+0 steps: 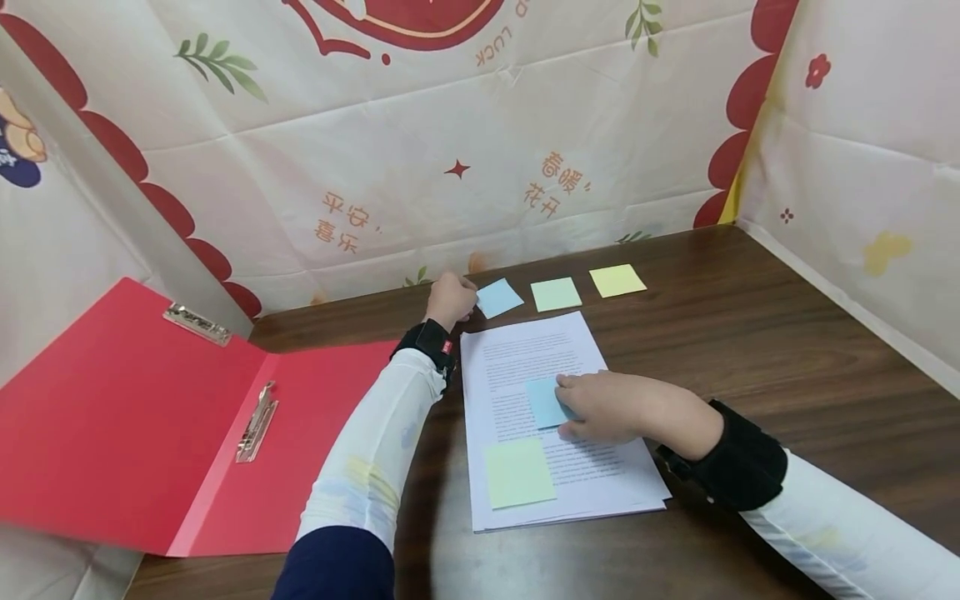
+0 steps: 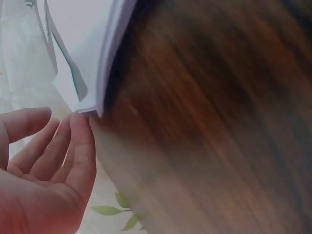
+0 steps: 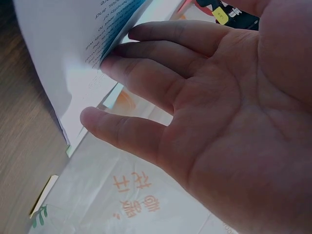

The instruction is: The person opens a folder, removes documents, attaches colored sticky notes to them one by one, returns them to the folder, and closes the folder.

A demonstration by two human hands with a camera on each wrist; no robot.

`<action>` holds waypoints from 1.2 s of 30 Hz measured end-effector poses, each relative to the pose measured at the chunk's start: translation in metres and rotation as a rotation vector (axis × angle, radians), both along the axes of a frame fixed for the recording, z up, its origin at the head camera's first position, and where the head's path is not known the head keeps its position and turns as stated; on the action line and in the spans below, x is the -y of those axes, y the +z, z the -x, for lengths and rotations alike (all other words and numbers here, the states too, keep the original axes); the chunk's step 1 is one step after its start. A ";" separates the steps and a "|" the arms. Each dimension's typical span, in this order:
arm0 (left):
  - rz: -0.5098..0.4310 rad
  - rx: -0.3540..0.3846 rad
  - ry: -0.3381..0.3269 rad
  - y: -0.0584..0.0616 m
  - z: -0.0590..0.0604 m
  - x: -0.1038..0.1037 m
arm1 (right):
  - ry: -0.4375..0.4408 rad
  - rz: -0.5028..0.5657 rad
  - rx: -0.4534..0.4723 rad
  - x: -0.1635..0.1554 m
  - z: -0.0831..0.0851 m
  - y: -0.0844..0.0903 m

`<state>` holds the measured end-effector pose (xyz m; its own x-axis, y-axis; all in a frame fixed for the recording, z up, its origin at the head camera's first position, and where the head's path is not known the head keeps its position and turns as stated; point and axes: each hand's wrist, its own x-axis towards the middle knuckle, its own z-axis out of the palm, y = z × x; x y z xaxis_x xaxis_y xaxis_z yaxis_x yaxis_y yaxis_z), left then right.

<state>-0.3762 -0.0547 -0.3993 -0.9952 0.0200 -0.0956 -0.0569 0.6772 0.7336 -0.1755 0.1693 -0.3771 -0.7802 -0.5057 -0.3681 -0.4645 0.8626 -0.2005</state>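
A blue note [image 1: 543, 404] on the printed sheets [image 1: 483, 433] is being touched at three o'clock by the right hand [image 1: 615, 406], fingers nearly straight; a loose blue note [image 1: 500, 298] at the sheets' eleven o'clock is being flanked by the left hand [image 1: 450, 302], thumb apart, nothing visibly pinched. Note placement is seemingly being carried out, light pressing being called for next. Green [image 1: 556, 294] and yellow notes [image 1: 618, 281] are being seen at twelve and one o'clock, an open red folder [image 1: 315, 417] at nine.

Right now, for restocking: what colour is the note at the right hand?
The note is light blue, clearest in head view.
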 end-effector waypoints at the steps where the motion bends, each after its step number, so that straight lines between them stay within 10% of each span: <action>1: 0.013 -0.012 -0.012 0.002 -0.002 0.000 | 0.000 0.001 0.001 0.000 0.000 0.000; 6: 0.130 -0.064 -0.156 0.024 -0.025 -0.003 | -0.004 -0.005 0.003 0.000 0.002 0.002; 11: 0.383 -0.010 -0.454 0.042 -0.077 -0.010 | -0.004 -0.016 0.002 -0.002 0.003 0.005; 19: 0.669 -0.039 -0.756 0.018 -0.159 -0.022 | 0.027 -0.014 -0.032 -0.004 0.007 0.007; 36: 0.797 -0.007 -0.776 -0.002 -0.180 -0.030 | 0.044 0.021 -0.002 -0.006 0.008 0.002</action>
<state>-0.1960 -0.0251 -0.4010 -0.7399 0.5726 -0.3531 0.5890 0.8050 0.0712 -0.1836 0.1748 -0.3752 -0.7575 -0.5474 -0.3557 -0.5023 0.8368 -0.2179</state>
